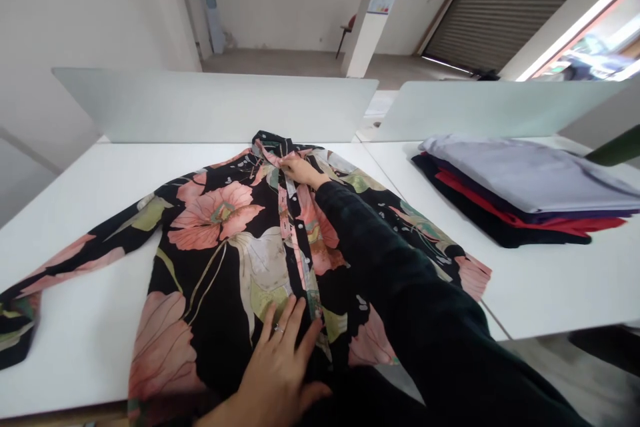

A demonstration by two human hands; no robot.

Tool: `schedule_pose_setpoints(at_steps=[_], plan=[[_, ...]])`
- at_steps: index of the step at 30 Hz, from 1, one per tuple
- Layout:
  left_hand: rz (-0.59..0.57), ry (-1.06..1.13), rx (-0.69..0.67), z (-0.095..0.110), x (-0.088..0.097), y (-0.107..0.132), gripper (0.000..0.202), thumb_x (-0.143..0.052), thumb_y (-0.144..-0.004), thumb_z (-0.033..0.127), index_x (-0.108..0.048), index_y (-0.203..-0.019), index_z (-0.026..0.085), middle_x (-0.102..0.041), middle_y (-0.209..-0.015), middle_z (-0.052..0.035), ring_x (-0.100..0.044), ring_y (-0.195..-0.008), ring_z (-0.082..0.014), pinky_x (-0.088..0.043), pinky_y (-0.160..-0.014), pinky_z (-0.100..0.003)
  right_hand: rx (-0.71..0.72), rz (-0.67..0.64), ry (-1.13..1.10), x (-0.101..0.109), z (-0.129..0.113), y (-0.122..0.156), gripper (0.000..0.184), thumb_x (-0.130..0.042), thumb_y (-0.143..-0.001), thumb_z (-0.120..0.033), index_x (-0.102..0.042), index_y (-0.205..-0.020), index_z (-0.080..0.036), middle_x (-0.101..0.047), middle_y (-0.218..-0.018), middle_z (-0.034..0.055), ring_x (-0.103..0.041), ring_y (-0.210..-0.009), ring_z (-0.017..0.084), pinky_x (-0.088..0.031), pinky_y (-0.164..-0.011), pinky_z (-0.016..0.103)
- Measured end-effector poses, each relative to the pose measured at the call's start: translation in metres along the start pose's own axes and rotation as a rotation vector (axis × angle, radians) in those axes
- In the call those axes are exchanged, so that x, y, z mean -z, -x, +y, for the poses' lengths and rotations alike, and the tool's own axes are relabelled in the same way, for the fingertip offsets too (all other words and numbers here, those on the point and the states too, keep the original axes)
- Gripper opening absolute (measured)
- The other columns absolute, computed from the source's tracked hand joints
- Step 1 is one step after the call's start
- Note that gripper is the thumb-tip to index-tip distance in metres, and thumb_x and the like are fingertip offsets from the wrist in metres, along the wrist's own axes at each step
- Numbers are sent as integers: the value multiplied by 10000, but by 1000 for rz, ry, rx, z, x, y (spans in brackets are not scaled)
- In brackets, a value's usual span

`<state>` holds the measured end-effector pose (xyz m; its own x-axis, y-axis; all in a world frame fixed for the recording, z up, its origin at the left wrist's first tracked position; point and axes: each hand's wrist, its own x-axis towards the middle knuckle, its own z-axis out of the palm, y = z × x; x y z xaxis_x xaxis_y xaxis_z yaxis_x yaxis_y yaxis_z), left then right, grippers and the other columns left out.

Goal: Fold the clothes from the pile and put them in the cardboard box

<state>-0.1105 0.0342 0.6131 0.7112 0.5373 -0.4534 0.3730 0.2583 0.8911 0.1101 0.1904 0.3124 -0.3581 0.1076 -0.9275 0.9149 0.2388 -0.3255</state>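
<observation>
Across the white table (85,340), a black floral button-front shirt (220,213) lies flat and face up; the right hand (300,170) pinches its placket (295,230) below the collar (273,142), while the ringed left hand (277,367) presses open on the lower front.

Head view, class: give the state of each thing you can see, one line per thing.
Floral shirt, spread flat, front up, sleeves out.
Left hand, flat on the shirt front.
Right hand, on the collar.
Stack of folded clothes, on the next table.
Roller shutter, down.
</observation>
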Motion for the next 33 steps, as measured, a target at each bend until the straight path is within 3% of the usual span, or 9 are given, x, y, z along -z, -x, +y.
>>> schedule_pose_setpoints(at_steps=[5,8,12,16,19,22,27,30,33], plan=[[-6,-53,-89,4,4,3,792,-818,-632,489,-535,-1312,199,-537,-1395,-164,-448,-1303,-444,-462,-936,-678,-22,20,-39,10,-11,3,392,-425,-892,-102,-617,-1232,-67,-626,-1261,165,-573,-1162,223,-400,-1010,337],[-4,-57,-170,1,8,6,746,-801,-657,475,-546,-1297,188,-508,-1422,-168,-450,-1301,-440,-498,-910,-646,-9,3,-62,25,-7,38,360,-492,-887,-143,-641,-1213,-114,-650,-1240,109,-605,-1114,204,-425,-980,299],[1,-4,-195,-13,20,8,613,-735,-745,426,-560,-1291,210,-523,-1414,-133,-431,-1323,-408,-499,-947,-591,-107,-27,-66,62,35,137,345,-534,-874,-230,-672,-1177,-140,-693,-1163,87,-649,-1013,209,-467,-919,306],[8,50,-159,-34,37,2,482,-595,-871,373,-534,-1333,248,-534,-1409,-89,-402,-1360,-342,-459,-1022,-539,-534,-101,93,93,100,269,332,-510,-870,-306,-719,-1079,-157,-725,-1077,108,-679,-945,242,-492,-833,321],[-37,60,-134,-45,49,-19,422,-528,-914,362,-552,-1317,241,-540,-1401,-93,-387,-1372,-339,-449,-1029,-541,-811,-219,143,96,129,350,288,-533,-833,-354,-747,-919,-182,-747,-976,92,-691,-889,255,-494,-721,305],[-105,99,-144,-39,54,-54,424,-494,-933,364,-534,-1334,232,-513,-1426,-106,-357,-1392,-333,-430,-1048,-542,-910,-277,35,85,133,396,294,-579,-774,-463,-720,-755,-206,-739,-781,58,-673,-704,212,-462,-594,272],[-201,132,-242,9,34,-95,536,-646,-847,398,-502,-1343,252,-460,-1468,-95,-299,-1420,-334,-367,-1096,-547,-832,-99,-218,77,123,410,341,-610,-705,-517,-590,-588,-197,-622,-571,15,-561,-557,147,-398,-508,238],[-224,116,-405,39,6,-93,650,-740,-743,479,-521,-1305,239,-510,-1414,-97,-374,-1373,-326,-363,-1094,-542,-891,213,-510,85,124,407,313,-663,-696,-502,-592,-640,-203,-633,-604,23,-566,-579,155,-431,-516,246],[-164,-1,-460,52,-21,-82,248,-657,-851,354,-647,-1045,200,-618,-1257,-66,-540,-1199,-255,-428,-1022,-459,-950,589,-872,95,130,401,284,-760,-633,-426,-588,-676,-205,-619,-618,6,-547,-551,131,-437,-488,228]])
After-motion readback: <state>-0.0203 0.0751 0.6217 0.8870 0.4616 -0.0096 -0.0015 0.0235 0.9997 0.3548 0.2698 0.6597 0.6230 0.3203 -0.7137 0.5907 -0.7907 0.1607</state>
